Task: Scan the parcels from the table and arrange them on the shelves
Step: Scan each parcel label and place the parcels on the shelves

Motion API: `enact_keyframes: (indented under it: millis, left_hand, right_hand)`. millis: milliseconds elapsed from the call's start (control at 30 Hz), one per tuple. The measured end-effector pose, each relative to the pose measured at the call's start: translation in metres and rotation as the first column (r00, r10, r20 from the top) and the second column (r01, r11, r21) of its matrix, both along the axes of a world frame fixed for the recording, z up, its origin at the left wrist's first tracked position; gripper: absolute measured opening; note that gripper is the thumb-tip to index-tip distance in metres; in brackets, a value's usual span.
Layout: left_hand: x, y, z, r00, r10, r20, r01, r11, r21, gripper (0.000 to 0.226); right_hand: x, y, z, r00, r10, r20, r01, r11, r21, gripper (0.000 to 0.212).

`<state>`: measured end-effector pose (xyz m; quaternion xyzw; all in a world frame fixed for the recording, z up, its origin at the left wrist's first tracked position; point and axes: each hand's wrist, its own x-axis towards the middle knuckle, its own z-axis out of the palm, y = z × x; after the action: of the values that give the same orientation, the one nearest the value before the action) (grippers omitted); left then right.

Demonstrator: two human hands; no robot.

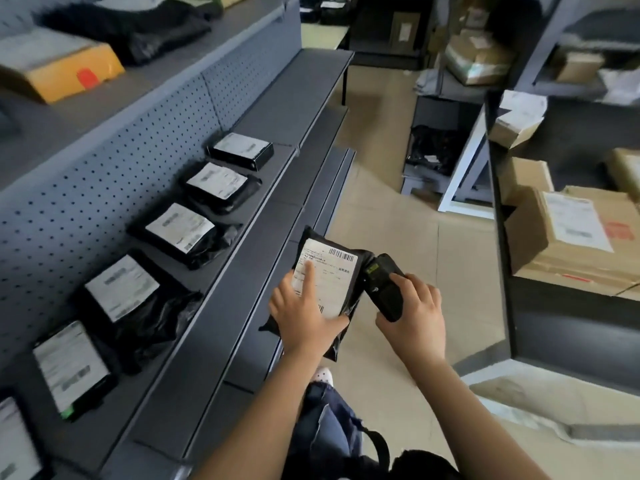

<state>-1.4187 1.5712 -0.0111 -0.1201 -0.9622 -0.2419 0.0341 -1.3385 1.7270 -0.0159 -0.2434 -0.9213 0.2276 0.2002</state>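
My left hand (304,315) grips a black poly-bag parcel (337,271) with a white barcode label, thumb lying on the label. My right hand (414,315) holds a black handheld scanner (382,285) right beside the parcel's right edge, its small screen facing up. Both are held over the front edge of the grey shelf (249,258) on my left. On that shelf lies a row of several black labelled parcels (180,233), labels up.
An upper shelf holds a yellow box (65,71) and black bags. To my right a dark table (505,237) carries cardboard boxes (568,237). More shelving with boxes stands at the back. Tiled floor runs between shelf and table.
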Motion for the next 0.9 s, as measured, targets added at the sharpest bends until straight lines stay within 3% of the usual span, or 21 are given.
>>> enact_keyframes:
  millis: [200, 500, 900]
  left_hand:
    - [-0.127, 0.050, 0.013, 1.000, -0.005, 0.012, 0.006, 0.999, -0.031, 0.113]
    - [-0.238, 0.130, 0.008, 0.999, 0.030, 0.027, -0.029, 0.998, -0.057, 0.112]
    - [-0.393, 0.282, 0.008, 0.928, 0.367, 0.058, -0.365, 0.930, -0.036, 0.113]
  right_hand:
    - [-0.123, 0.046, 0.013, 1.000, -0.024, -0.004, 0.024, 0.999, -0.024, 0.073]
    - [-0.238, 0.126, 0.007, 1.000, -0.010, 0.017, 0.011, 0.999, -0.048, 0.071]
    - [-0.451, 0.297, 0.011, 0.938, 0.345, -0.014, -0.345, 0.938, 0.022, 0.073]
